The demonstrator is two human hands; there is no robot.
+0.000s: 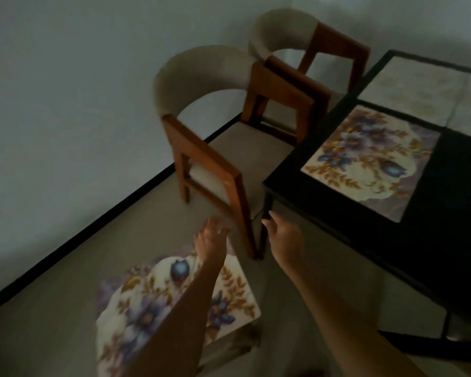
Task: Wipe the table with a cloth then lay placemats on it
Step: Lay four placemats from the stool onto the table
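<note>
Head view showed the black rectangular table [446, 213] at right, bearing a flat floral placemat [370, 161] near its corner. A wooden chair [223, 148] with curved padded back stood centre. At lower left, another floral placemat [136, 308] lay under the left forearm. Left hand [211, 238] and right hand [286, 238] reached forward, fingers relaxed, grasping nothing.

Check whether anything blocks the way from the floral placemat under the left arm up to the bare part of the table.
Nothing visible does. The floral placemat lies low beneath the left forearm; both the left hand and the right hand are empty. The near chair stands left of the table.
</note>
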